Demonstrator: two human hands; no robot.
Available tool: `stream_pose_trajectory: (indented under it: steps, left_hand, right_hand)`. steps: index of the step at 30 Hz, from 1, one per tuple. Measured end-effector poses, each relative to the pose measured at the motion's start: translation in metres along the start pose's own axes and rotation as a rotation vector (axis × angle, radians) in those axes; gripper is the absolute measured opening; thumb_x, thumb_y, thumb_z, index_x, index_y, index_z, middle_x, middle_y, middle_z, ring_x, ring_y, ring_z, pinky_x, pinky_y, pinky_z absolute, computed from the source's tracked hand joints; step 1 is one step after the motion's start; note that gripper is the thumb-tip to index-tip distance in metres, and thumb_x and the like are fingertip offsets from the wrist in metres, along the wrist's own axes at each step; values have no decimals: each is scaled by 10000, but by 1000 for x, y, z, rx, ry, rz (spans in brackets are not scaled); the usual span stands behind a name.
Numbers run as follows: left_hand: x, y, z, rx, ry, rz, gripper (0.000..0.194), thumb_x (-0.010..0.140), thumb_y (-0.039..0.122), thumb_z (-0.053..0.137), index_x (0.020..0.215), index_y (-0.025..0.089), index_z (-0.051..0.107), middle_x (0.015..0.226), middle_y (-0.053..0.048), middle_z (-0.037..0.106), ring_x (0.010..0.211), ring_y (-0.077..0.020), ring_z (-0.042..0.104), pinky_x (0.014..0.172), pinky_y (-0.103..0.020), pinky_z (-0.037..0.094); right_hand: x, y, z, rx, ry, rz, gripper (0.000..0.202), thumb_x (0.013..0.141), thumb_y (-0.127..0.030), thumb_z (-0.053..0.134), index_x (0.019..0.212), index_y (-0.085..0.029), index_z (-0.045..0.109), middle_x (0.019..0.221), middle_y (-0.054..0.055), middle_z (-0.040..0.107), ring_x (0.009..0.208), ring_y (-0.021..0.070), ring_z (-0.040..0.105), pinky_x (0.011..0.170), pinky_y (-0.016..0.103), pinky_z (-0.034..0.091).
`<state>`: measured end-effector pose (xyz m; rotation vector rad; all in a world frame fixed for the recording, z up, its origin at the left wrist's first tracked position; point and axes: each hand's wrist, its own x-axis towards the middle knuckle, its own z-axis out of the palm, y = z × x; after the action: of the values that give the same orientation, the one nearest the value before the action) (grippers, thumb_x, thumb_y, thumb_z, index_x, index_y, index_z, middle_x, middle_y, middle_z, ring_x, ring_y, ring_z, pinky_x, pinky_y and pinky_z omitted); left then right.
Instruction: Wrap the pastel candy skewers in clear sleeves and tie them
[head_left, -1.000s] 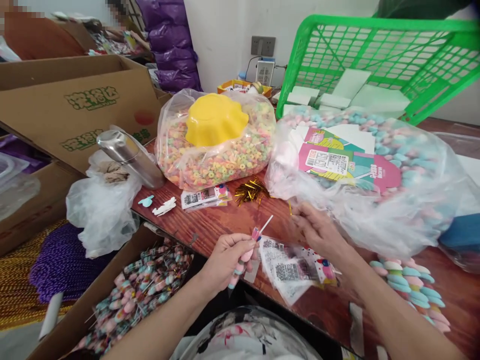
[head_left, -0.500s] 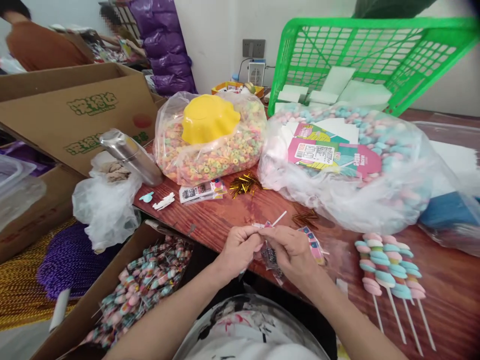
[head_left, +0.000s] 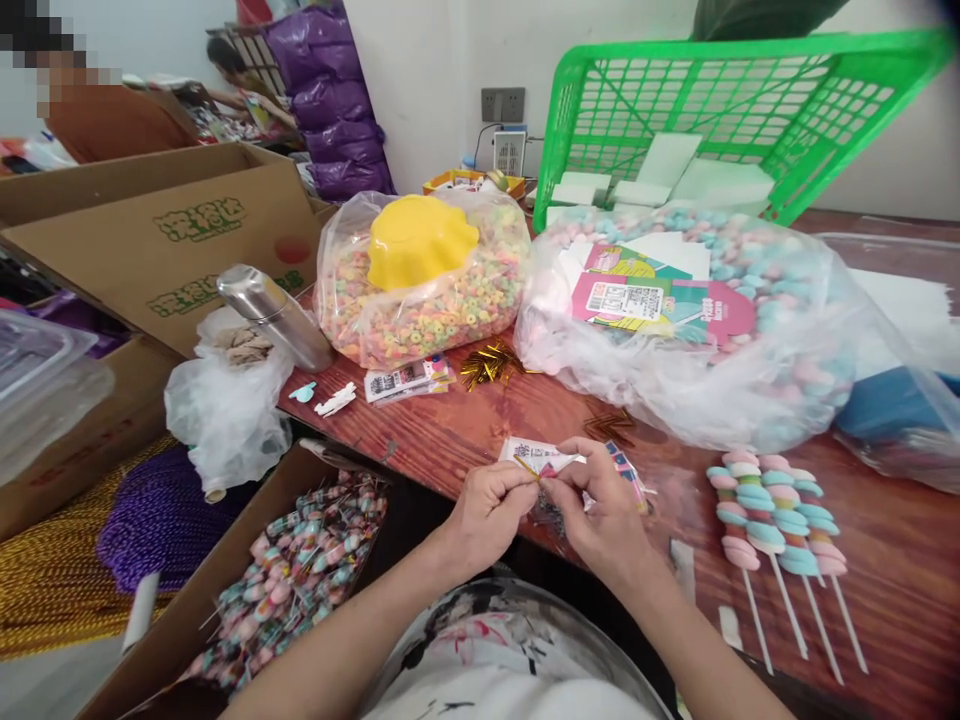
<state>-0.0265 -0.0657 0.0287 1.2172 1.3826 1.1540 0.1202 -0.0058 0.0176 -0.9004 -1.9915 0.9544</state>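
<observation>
My left hand (head_left: 487, 515) and my right hand (head_left: 600, 510) meet over the table's front edge, fingertips pinched together. Between them is a small printed clear bag (head_left: 527, 450), gathered at the fingertips. A thin gold twist tie (head_left: 525, 467) runs across the gather into both pinches. My fingers hide most of the bag's contents. Just behind my right hand lie printed packets (head_left: 628, 475). Loose gold twist ties (head_left: 489, 364) form a pile farther back, with more ties (head_left: 609, 424) nearer. To the right, several pink and blue candy skewers (head_left: 776, 515) lie on white sticks.
A carton of wrapped candy skewers (head_left: 300, 570) stands low at left. Behind are a bag of ring candies (head_left: 420, 325) under a yellow bowl (head_left: 420, 240), a bag of pink-blue candies (head_left: 802, 330), a steel flask (head_left: 274, 315) and a green basket (head_left: 555, 130). Two people work beyond.
The printed bag now shows above my fingers, where a white stick stuck out before. The gold tie has come into view at the pinch. My right fingers have lifted slightly.
</observation>
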Motion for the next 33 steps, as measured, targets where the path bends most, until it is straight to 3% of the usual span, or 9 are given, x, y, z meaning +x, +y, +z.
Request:
stream_pose_trajectory:
  steps: [4, 7, 11, 15, 19, 22, 28, 30, 33]
  left_hand:
    - [-1, -4, 3, -137, -14, -110, 395, 856, 375, 487, 533, 163, 406, 568, 38, 375, 503, -67, 318, 470, -213, 240]
    - [-1, -5, 4, -276, -3, -245, 418, 814, 458, 563, 550, 165, 426, 511, 61, 367, 420, -44, 258, 404, -204, 174]
    - [-1, -5, 5, -376, 53, -350, 372, 751, 430, 644, 565, 159, 471, 476, 73, 375, 371, -30, 243, 361, -192, 130]
    - [-3, -4, 6, -394, 90, -327, 363, 742, 415, 665, 568, 146, 493, 487, 70, 394, 374, -19, 265, 357, -173, 143]
    - [-2, -2, 9, -405, 121, -289, 376, 736, 428, 678, 572, 140, 499, 506, 67, 418, 378, -11, 275, 359, -167, 158]
    - [0, -1, 12, -388, 117, -287, 380, 728, 435, 682, 568, 141, 502, 499, 63, 440, 373, -12, 287, 355, -166, 171]
    - [2, 8, 15, -354, -24, -311, 384, 714, 450, 684, 559, 134, 531, 455, 65, 434, 332, -9, 284, 316, -152, 171]
    - [1, 12, 13, -359, -116, -398, 344, 703, 432, 691, 587, 127, 580, 426, 64, 448, 299, -14, 276, 284, -148, 158]
    - [-1, 17, 7, -395, -288, -528, 289, 658, 388, 716, 608, 113, 640, 434, 26, 531, 284, -48, 371, 234, -143, 183]
  right_hand:
    - [-5, -1, 3, 43, -38, 23, 369, 868, -166, 504, 1218, -203, 394, 592, -85, 536, 520, 112, 516, 550, 229, 404]
    - [-7, 0, 4, -42, -19, -114, 388, 875, -123, 477, 1246, -200, 393, 615, -72, 549, 548, 117, 535, 618, 250, 450]
    - [-10, 4, 6, -176, -24, -265, 403, 896, -107, 455, 1285, -184, 386, 715, -16, 627, 660, 148, 616, 674, 281, 490]
    - [-10, 5, 7, -267, 111, -400, 234, 895, -118, 486, 1118, -187, 501, 847, 45, 672, 736, 164, 653, 671, 284, 505]
    - [-16, 5, 4, -271, 177, -377, 97, 871, -110, 539, 893, -198, 572, 719, 13, 653, 630, 142, 618, 600, 254, 475]
    - [-22, 8, -1, -106, 104, -263, 118, 881, -123, 523, 869, -195, 615, 721, 16, 653, 640, 135, 601, 609, 250, 465]
    - [-18, 17, -19, 255, -204, 91, 168, 894, -278, 525, 758, -187, 564, 703, -2, 563, 651, 128, 517, 611, 246, 435]
    - [-15, 16, -27, 310, -324, 91, 157, 907, -287, 504, 805, -186, 567, 747, 7, 575, 692, 137, 536, 650, 259, 447]
    - [-14, 8, -39, 217, -381, -103, 145, 924, -199, 447, 829, -187, 556, 796, 31, 584, 739, 147, 547, 679, 277, 445]
